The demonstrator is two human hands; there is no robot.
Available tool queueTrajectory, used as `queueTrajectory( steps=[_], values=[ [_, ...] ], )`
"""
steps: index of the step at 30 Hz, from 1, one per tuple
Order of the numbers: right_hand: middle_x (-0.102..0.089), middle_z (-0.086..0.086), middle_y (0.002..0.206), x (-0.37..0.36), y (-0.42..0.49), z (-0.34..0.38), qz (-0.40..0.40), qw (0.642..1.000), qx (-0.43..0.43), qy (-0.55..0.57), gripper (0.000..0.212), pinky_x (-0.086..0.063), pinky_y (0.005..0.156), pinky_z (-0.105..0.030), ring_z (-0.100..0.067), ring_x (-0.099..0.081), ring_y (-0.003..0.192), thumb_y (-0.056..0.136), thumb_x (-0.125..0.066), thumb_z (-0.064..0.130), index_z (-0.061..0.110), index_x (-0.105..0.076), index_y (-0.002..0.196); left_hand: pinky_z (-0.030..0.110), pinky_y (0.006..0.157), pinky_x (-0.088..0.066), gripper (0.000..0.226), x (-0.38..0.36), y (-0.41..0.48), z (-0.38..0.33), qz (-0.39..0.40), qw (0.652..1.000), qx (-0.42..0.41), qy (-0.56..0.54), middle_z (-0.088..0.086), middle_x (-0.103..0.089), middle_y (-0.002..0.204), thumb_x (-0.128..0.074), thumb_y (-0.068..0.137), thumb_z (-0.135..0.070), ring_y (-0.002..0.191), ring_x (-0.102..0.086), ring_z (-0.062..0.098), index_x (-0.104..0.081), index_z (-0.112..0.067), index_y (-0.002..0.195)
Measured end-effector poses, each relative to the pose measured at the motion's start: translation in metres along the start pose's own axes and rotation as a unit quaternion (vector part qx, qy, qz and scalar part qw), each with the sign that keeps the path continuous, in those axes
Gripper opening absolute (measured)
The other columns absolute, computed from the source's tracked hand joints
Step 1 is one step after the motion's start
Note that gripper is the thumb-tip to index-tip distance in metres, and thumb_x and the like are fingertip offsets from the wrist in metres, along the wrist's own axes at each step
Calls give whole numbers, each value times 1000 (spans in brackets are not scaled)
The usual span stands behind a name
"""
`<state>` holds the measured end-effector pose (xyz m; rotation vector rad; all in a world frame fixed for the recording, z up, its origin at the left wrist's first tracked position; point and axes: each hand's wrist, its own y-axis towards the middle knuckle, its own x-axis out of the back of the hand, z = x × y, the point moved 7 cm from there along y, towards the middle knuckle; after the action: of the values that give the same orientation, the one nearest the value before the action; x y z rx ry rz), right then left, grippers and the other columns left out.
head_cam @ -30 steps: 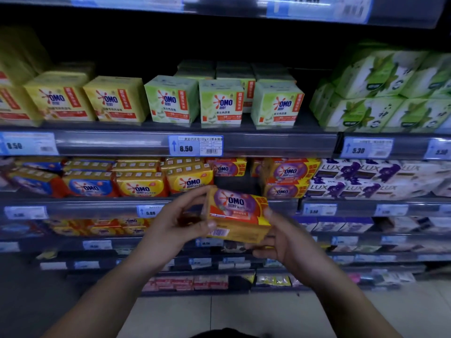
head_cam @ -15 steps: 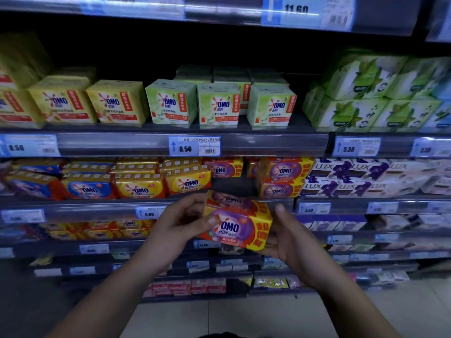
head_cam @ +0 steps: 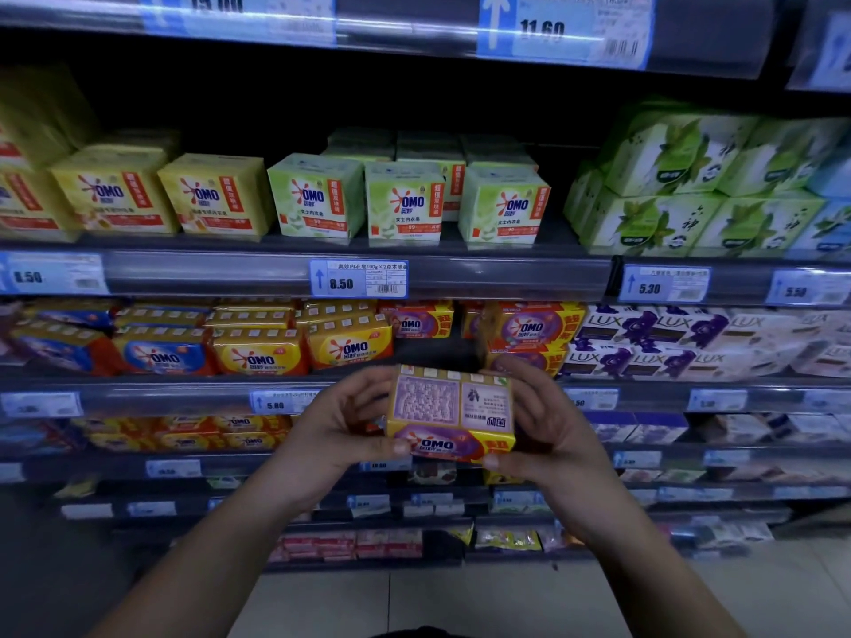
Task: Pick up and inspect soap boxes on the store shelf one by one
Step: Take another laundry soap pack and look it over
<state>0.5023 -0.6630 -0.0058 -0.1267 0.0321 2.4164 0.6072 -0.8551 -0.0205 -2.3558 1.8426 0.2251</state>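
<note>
A yellow and purple OMO soap box is held in front of the shelves at centre. Its printed back panel faces me and the logo face points down. My left hand grips its left side, thumb under the lower edge. My right hand grips its right side, fingers over the top corner. More boxes of the same purple OMO soap stand on the shelf just behind.
Yellow OMO packs and blue ones fill the middle shelf to the left, LUX boxes to the right. Green OMO boxes sit on the shelf above. Price rails front each shelf; tiled floor lies below.
Both hands have turned the box over toward me: its logo face went from up front to the bottom, and the printed back panel now shows. The view has moved closer to the shelves.
</note>
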Motion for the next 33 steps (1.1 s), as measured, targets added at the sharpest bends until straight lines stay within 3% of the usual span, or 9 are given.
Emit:
queueTrajectory(
  steps=[5,9,13,17,20,23,28,31,33],
  values=[
    [-61,-6,142,4,4,-2,0,1000,-15,21,91,-48,104,-60,-28,-55,133,68,-80,-13,20,-45,145,37,94,-56,71,-2,1,-2,-5,1000,-2,16,6,-66,134,-89,64,-16,125,-61,27,-63,-24,130],
    [-70,-8,126,5,4,-8,-48,997,-62,28,66,-62,82,-40,-27,-72,108,79,-78,18,32,-51,138,37,97,-54,90,-5,-1,-2,14,996,9,82,-5,-57,143,-87,74,-7,127,-59,19,-44,-36,147],
    [-71,-8,123,5,6,-18,-81,992,-88,45,53,-62,74,-36,-28,-76,100,81,-64,46,31,-54,131,25,79,-59,67,2,0,1,-76,991,18,112,-3,-73,117,-82,72,-8,108,-70,17,-60,-30,131],
    [-70,-2,124,7,8,-21,-73,994,-75,31,49,-61,77,-34,-26,-73,107,81,-71,33,29,-59,129,25,63,-57,53,10,-1,11,-133,984,67,100,3,-76,99,-80,70,-29,74,-75,20,-66,-31,121],
    [-75,-5,112,7,9,-23,-89,993,-76,16,45,-60,71,-29,-29,-77,94,77,-73,29,23,-62,120,28,58,-57,43,14,-1,14,-161,975,77,131,0,-76,86,-77,66,-43,62,-70,18,-70,-31,106],
    [-77,0,104,10,12,-25,-111,991,-79,-5,33,-60,69,-27,-28,-77,87,83,-72,27,22,-64,115,25,61,-57,44,15,2,16,-167,971,82,151,-2,-77,85,-76,66,-50,65,-72,14,-70,-32,107],
    [-73,8,115,7,21,-27,-143,986,-63,-57,24,-60,72,-24,-8,-74,92,96,-64,20,25,-62,119,28,75,-58,46,17,13,21,-188,958,59,210,-6,-78,96,-79,69,-55,88,-74,7,-61,-38,109],
    [-65,32,119,0,31,-29,-150,984,-68,-65,35,-56,87,-23,6,-69,96,99,-61,24,41,-53,128,26,77,-56,41,16,28,18,-219,944,6,248,-9,-75,106,-81,77,-42,96,-71,8,-63,-31,112],
    [-46,23,138,-1,41,-29,-151,977,-74,-128,51,-47,92,-22,7,-60,102,99,-61,32,42,-43,145,23,83,-54,44,19,38,13,-248,928,-31,277,-11,-72,109,-80,81,-37,100,-68,5,-65,-29,121]
  ],
)
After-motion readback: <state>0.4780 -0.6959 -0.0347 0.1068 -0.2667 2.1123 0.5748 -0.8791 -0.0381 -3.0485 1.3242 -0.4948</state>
